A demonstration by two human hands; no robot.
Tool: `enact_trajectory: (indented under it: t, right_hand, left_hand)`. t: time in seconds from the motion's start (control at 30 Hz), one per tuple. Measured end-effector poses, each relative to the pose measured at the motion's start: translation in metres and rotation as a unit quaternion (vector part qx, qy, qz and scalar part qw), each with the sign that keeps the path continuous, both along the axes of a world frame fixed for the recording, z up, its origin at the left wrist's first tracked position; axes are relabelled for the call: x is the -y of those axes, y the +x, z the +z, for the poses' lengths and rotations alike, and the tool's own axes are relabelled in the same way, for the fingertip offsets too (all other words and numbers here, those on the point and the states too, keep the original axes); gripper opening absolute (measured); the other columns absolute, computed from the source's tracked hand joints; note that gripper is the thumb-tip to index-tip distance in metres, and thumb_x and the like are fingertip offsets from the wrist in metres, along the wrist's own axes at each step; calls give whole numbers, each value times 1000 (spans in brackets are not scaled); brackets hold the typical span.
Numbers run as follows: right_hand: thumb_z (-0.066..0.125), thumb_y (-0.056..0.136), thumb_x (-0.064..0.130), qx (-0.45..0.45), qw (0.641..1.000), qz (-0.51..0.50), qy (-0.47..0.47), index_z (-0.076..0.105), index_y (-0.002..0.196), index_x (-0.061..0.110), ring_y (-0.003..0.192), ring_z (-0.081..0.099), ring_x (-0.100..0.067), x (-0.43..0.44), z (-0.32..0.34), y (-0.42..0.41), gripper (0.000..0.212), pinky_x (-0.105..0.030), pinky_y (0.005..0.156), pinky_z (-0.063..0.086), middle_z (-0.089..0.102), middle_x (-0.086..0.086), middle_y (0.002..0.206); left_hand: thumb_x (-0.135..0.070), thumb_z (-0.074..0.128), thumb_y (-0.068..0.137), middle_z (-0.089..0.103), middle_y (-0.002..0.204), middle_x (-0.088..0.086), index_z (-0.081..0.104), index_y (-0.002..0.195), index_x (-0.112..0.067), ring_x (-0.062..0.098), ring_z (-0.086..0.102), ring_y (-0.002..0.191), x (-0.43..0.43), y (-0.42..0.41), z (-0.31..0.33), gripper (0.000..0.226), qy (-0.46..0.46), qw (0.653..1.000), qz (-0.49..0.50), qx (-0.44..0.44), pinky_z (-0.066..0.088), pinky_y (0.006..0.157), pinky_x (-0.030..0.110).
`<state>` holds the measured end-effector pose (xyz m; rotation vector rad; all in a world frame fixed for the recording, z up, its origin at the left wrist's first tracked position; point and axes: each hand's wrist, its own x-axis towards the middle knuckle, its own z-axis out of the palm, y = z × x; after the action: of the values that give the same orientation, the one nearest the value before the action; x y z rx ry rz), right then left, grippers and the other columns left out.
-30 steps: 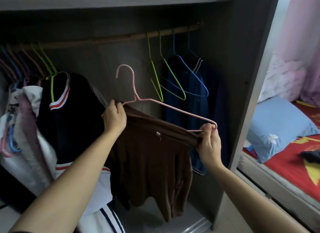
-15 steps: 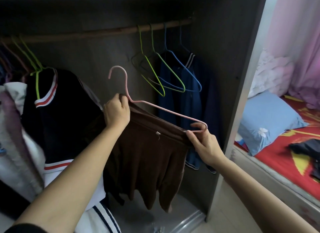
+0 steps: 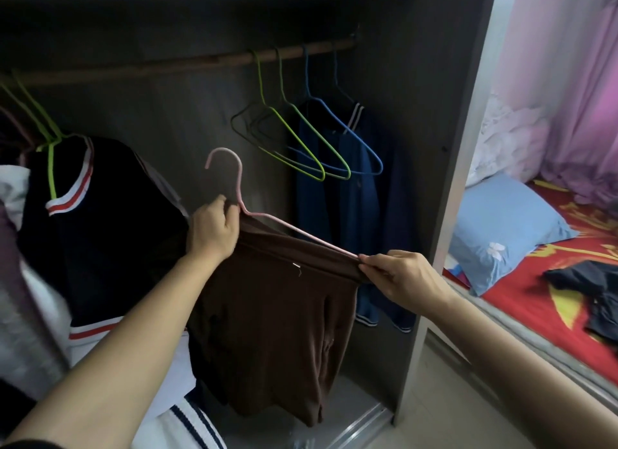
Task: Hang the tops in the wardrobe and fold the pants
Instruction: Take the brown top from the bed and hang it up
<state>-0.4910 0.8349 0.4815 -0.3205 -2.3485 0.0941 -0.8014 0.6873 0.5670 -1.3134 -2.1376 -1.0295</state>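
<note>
A brown top (image 3: 267, 315) is held up in front of the open wardrobe (image 3: 421, 147), below the rail (image 3: 187, 64) and not hung on it. A pink hanger (image 3: 234, 181) is threaded into the top: its hook stands free above the neckline, and one arm of the hanger runs down to the right along the top's shoulder.

The left hand (image 3: 212, 228) is closed around the neck of the hanger together with the fabric at the collar. The right hand (image 3: 398, 275) is pinched on the right shoulder of the top, with the fingertips (image 3: 364, 263) pressed on the cloth where the hanger's end lies under it. The body of the top hangs loose below both hands, its hem near the wardrobe floor.

On the rail, toward its right end, green hangers (image 3: 294, 137) and a blue hanger (image 3: 344, 127) are hung empty, just in front of a navy garment (image 3: 361, 214) beside the wardrobe's right wall. At the left end of the rail a black top (image 3: 110, 221) with red-and-white trim is hung on a green hanger, with pale garments (image 3: 20, 281) pressed against it at the far left.

To the right of the wardrobe a bed (image 3: 541, 301) with a red cover is seen; a blue pillow (image 3: 501, 228) lies at its head, and a dark garment (image 3: 588, 291) is crumpled on the cover near the right edge. Whether that garment is pants cannot be told.
</note>
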Motion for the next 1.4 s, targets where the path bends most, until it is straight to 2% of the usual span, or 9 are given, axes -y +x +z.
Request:
enact_trajectory:
  t: [0.13, 0.23, 0.33, 0.5, 0.7, 0.83, 1.03, 1.2, 1.4]
  right_hand:
    - [43, 101, 40, 62, 998, 10, 29, 73, 108, 18, 70, 63, -10, -5, 9, 2, 38, -29, 62, 56, 71, 5, 82]
    - [38, 104, 42, 54, 998, -15, 8, 69, 110, 19, 72, 63, -13, -8, 9, -1, 39, -33, 63, 55, 69, 5, 84]
    - [37, 105, 43, 42, 998, -35, -18, 62, 110, 22, 80, 64, -11, -5, 8, 0, 33, -33, 67, 54, 68, 7, 91]
    - [45, 103, 43, 94, 995, -28, 21, 61, 105, 17, 82, 59, -14, -11, 8, 4, 30, -30, 70, 53, 66, 3, 92]
    - [37, 105, 44, 92, 994, -42, 50, 61, 100, 15, 80, 57, -17, -23, 20, -12, 38, -33, 77, 49, 62, 2, 89]
    - [35, 106, 42, 115, 990, -35, 80, 61, 101, 16, 80, 56, -17, -20, 17, -15, 38, -33, 78, 48, 61, 3, 89]
    - [57, 92, 55, 156, 985, -12, 77, 55, 101, 22, 78, 55, -14, -24, 10, -3, 34, -28, 75, 47, 59, 7, 86]
    - [70, 88, 26, 172, 967, -20, 188, 62, 86, 23, 73, 48, -18, -28, 13, 1, 9, -30, 66, 43, 54, 6, 78]
    - [65, 90, 17, 197, 950, -40, 238, 62, 83, 23, 74, 45, -18, -35, 26, 8, 10, -33, 68, 41, 52, 5, 77]
  left_hand:
    - [-52, 23, 89, 55, 72, 6, 46, 75, -12, 34, 57, 74, -4, 5, -11, 49, -28, 998, -52, 7, 34, 68, 36]
    - [-70, 39, 86, 57, 68, -2, 50, 67, -16, 22, 54, 71, -8, 7, -13, 59, -28, 999, -9, 45, 41, 72, 37]
    - [-62, 47, 83, 60, 69, -1, 55, 65, -16, 25, 57, 74, -13, 9, -11, 50, -21, 996, 20, 84, 42, 73, 37]
    - [-50, 48, 81, 61, 75, 3, 59, 71, -14, 24, 54, 77, -9, -5, -3, 39, -8, 991, 39, 130, 37, 70, 33]
    - [-49, 43, 78, 58, 66, 4, 56, 66, -16, 29, 56, 72, -15, -3, -6, 38, -30, 996, 20, 80, 41, 69, 35]
    - [-51, 36, 76, 63, 67, 18, 58, 61, -8, 39, 60, 74, -16, -12, -8, 51, -48, 998, 21, 32, 43, 66, 38]
    - [-46, 37, 79, 64, 66, 23, 60, 59, -6, 43, 61, 69, -8, -15, -5, 51, -105, 994, 35, -21, 46, 59, 38]
    - [-46, 37, 77, 63, 61, 22, 65, 60, 0, 42, 61, 63, -8, -15, -8, 57, -139, 988, 19, -69, 42, 55, 34]
    - [-48, 32, 78, 52, 48, 10, 64, 54, -4, 33, 53, 52, -16, -9, -4, 59, -150, 982, -17, -110, 33, 53, 28]
